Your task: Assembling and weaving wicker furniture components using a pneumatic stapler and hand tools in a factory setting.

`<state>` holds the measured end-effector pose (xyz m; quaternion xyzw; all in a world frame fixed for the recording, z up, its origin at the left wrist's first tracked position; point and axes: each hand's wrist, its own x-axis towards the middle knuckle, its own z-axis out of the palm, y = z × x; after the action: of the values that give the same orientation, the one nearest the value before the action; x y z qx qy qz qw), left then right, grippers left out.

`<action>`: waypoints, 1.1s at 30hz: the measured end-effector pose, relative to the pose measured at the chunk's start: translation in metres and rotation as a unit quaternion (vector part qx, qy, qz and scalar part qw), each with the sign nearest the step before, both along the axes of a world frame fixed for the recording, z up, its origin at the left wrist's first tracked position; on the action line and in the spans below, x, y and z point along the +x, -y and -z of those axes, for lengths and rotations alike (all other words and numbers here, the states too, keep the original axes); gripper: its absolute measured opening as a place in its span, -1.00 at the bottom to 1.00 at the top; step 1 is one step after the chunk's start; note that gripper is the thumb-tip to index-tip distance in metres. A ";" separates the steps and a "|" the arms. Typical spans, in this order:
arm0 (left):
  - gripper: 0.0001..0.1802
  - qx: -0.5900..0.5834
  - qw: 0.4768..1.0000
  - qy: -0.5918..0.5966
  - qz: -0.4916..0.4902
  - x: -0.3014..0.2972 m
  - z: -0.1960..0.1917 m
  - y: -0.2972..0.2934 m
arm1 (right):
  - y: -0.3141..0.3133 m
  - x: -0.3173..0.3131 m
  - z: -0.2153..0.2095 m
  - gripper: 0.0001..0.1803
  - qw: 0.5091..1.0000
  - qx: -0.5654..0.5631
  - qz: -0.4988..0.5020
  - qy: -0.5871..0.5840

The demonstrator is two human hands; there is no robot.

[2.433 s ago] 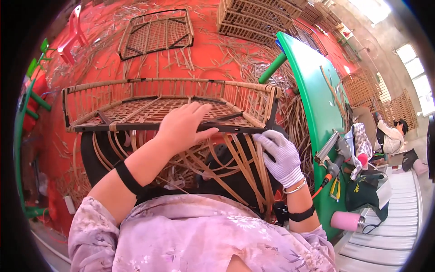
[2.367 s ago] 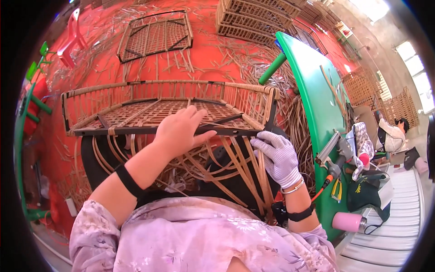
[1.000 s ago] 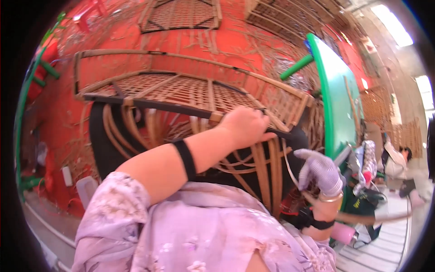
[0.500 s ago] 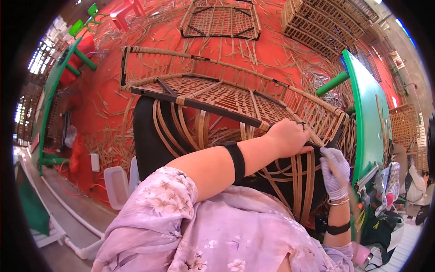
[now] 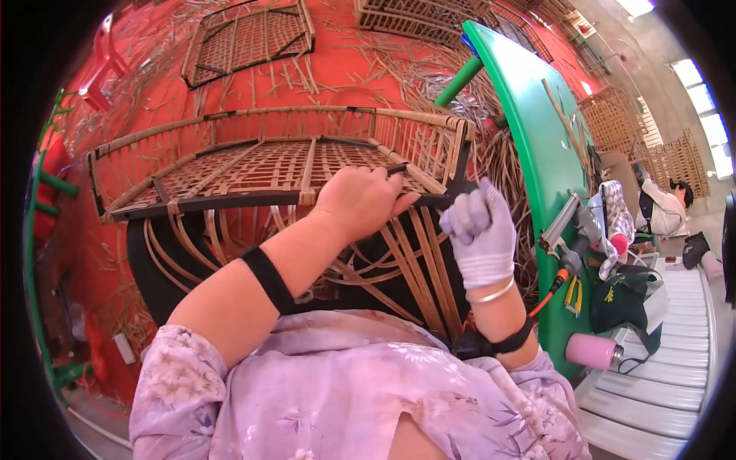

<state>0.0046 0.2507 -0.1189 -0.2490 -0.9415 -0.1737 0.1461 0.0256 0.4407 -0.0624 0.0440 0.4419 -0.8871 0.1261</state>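
A long, shallow woven cane basket frame (image 5: 253, 165) with dark-wrapped edges rests across my lap on a black covering (image 5: 149, 268). My bare left hand (image 5: 360, 201) is closed over its dark front rail (image 5: 230, 201), right of the middle. A short dark piece (image 5: 397, 169) shows at its fingertips; I cannot tell what it is. Beside the frame's right corner, my right hand (image 5: 481, 226), in a white glove, has its fingers curled in. Anything within those fingers is hidden. Loose cane strips (image 5: 418, 268) hang below the rail, between the hands and my lap.
A green table (image 5: 529, 123) stands close on the right, with a corded tool (image 5: 567, 257) at its near end. Beyond are a dark bag (image 5: 625, 307) and a pink bottle (image 5: 594, 351) on a white slatted bench (image 5: 644, 399). Another woven panel (image 5: 249, 42) lies on the red floor among scattered strips.
The view has turned right, so the basket frame sits further left in it. My right hand has risen and its fingers have curled in. My left hand stays on the front rail.
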 end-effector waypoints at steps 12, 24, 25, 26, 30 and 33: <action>-0.52 0.010 1.000 0.005 -0.022 0.002 0.000 -0.001 | -0.025 0.024 -0.044 -0.13 0.964 0.141 -0.142 -0.177; -0.45 0.026 0.998 0.046 -0.024 0.003 0.009 0.004 | -0.013 0.006 -0.022 -0.69 0.449 0.761 -0.189 -0.428; -0.44 0.032 0.999 0.035 -0.008 -0.001 0.016 -0.001 | -0.009 0.006 -0.020 -0.69 0.413 0.780 -0.214 -0.418; -0.43 0.019 0.998 0.066 0.002 0.000 0.009 -0.001 | -0.013 0.003 -0.013 -0.67 0.389 0.780 -0.233 -0.431; -0.44 0.039 0.996 0.084 0.008 0.001 -0.001 -0.008 | -0.009 -0.001 -0.028 -0.68 0.349 0.784 -0.298 -0.419; -0.45 0.032 0.996 0.083 0.003 0.002 0.000 -0.003 | -0.008 -0.010 -0.030 -0.74 0.351 0.747 -0.342 -0.449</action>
<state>0.0069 0.2537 -0.1191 -0.2314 -0.9437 -0.2244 0.0745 0.0157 0.4488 -0.0322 -0.4395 0.8896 0.0423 0.1168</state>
